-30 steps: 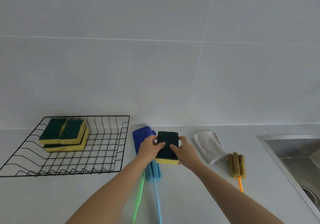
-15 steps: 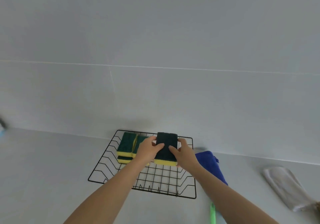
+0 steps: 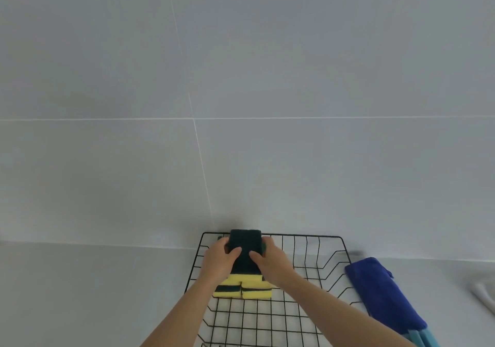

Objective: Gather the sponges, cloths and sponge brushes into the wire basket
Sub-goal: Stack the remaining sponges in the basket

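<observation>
No writing is readable. The black wire basket point(image 3: 318, 263) holds stacked yellow-and-green sponges point(image 3: 242, 287) at its back left. Left hand point(image 3: 218, 262) and right hand point(image 3: 272, 263) grip a dark green-topped sponge point(image 3: 245, 250) over them, long axis toward the wall. A folded blue cloth point(image 3: 383, 293) lies on the surface beside the basket.

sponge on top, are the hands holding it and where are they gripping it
Yes. Both hands hold the green-topped sponge: the left hand on its left edge, the right hand on its right edge, thumbs on top, over the stacked sponges.
</observation>
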`<move>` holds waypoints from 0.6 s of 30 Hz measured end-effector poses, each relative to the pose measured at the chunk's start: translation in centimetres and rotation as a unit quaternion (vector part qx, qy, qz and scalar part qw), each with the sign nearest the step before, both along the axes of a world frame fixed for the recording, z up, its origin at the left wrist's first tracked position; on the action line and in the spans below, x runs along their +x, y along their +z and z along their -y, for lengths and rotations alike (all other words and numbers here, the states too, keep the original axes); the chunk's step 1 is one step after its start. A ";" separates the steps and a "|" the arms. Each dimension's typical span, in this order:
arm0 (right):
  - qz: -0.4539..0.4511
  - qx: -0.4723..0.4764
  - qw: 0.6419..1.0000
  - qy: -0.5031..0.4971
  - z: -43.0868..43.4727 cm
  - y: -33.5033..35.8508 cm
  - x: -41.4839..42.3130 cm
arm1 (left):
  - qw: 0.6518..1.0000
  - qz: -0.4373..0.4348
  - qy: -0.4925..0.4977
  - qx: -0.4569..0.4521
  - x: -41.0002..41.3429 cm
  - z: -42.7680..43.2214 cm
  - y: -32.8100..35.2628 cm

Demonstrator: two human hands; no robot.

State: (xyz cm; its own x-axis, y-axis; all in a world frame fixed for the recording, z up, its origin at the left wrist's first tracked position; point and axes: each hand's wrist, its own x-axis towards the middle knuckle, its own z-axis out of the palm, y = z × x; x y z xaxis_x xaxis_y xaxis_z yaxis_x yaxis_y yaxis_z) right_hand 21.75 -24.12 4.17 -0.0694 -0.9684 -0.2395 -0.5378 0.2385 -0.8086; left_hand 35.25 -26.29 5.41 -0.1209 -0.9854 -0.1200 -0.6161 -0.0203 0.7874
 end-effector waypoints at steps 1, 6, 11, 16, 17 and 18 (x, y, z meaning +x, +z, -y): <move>-0.004 0.001 1.000 -0.001 0.3 -0.3 0.1 | 1.000 -0.004 0.000 0.002 0.1 0.4 -0.5; -0.019 0.008 1.000 -0.005 1.7 -1.4 0.8 | 1.000 0.000 -0.007 0.001 0.5 2.0 -1.8; -0.043 -0.009 0.999 0.016 2.1 -2.1 0.8 | 1.000 0.005 -0.003 -0.020 0.5 2.0 -2.7; -0.103 -0.041 0.992 0.054 1.2 -1.6 0.5 | 0.999 0.007 0.011 -0.035 0.4 1.5 -2.3; -0.126 -0.044 0.989 0.067 0.7 -1.1 0.4 | 0.999 0.018 0.017 -0.044 0.5 1.4 -2.2; -0.153 -0.047 0.983 0.085 0.3 -0.7 0.2 | 0.997 0.037 0.024 -0.060 0.5 1.2 -2.0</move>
State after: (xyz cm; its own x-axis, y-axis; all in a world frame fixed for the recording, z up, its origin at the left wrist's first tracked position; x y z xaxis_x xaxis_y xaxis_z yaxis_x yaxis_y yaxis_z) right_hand 21.93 -24.40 3.50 0.0412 -0.9890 -0.1420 -0.7851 0.0558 -0.6169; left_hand 35.78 -27.46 3.42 -0.0692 -0.9976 -0.0072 -0.6727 0.0414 0.7388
